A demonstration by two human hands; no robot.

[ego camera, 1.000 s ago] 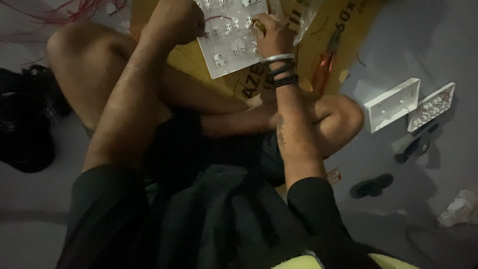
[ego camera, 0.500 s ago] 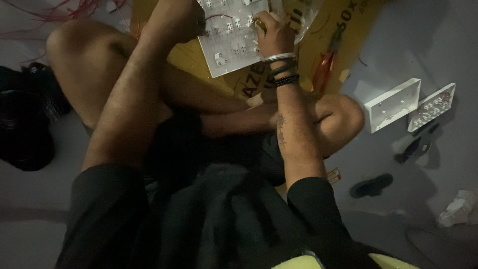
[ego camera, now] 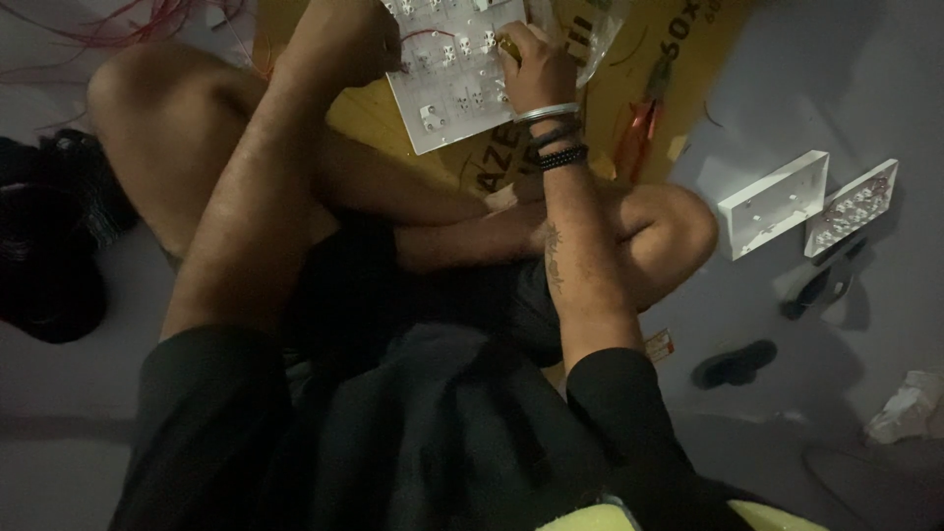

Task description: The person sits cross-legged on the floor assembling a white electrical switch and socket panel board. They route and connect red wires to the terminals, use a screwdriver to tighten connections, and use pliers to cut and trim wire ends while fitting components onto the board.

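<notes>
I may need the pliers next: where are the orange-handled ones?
The orange-handled pliers lie on the yellow cardboard, just right of the right hand.

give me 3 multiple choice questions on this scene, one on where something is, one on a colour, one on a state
1. Where does the white switch board lie?
A. on the yellow cardboard sheet
B. on a chair
C. inside a box

2. What colour are the handles of the pliers?
A. blue
B. orange-red
C. green

3. How does the right hand stand?
A. flat and open on the floor
B. closed, fingers curled, on the board
C. raised in the air, touching nothing

Answers:
1. A, the yellow cardboard sheet shows under the board's edges.
2. B, orange-red handles lie on the cardboard to the right of the wrist.
3. B, the fingers curl against the board's right side; the left hand rests at its left edge.
</notes>
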